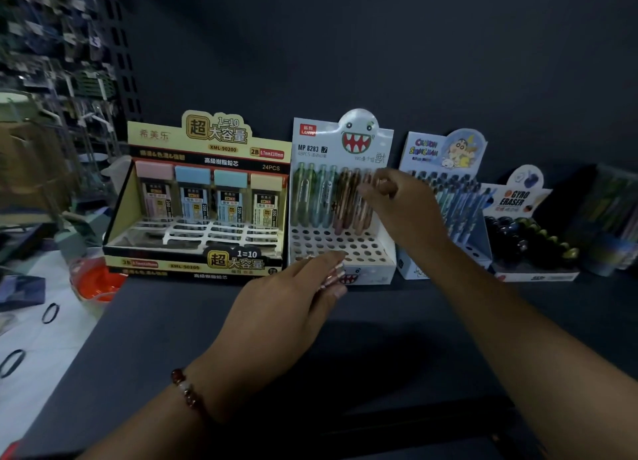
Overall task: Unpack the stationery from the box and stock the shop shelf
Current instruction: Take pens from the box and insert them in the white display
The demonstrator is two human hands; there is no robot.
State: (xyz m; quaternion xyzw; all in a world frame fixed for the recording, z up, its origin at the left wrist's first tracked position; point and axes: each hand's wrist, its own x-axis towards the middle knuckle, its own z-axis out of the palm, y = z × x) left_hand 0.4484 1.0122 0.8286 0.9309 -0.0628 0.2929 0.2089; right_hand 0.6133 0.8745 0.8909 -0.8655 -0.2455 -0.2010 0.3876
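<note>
Fingers (379, 183) of the right hand (404, 214) pinch a pencil (364, 200) at the back row of the white display box (386, 252) on the shelf (414, 307); the left hand (286, 300) clasps spare pencils (333, 278) — stocking is mid-way. Next, seat the pencil in an empty hole — carefully.

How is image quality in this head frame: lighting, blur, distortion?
Head view: dim overall, dark shelf surface and wall; motion blur smears the racks at far left; the right hand at the white monster-face pencil display box is slightly soft; wide-angle bending shows at the edges; box print stays legible.
</note>
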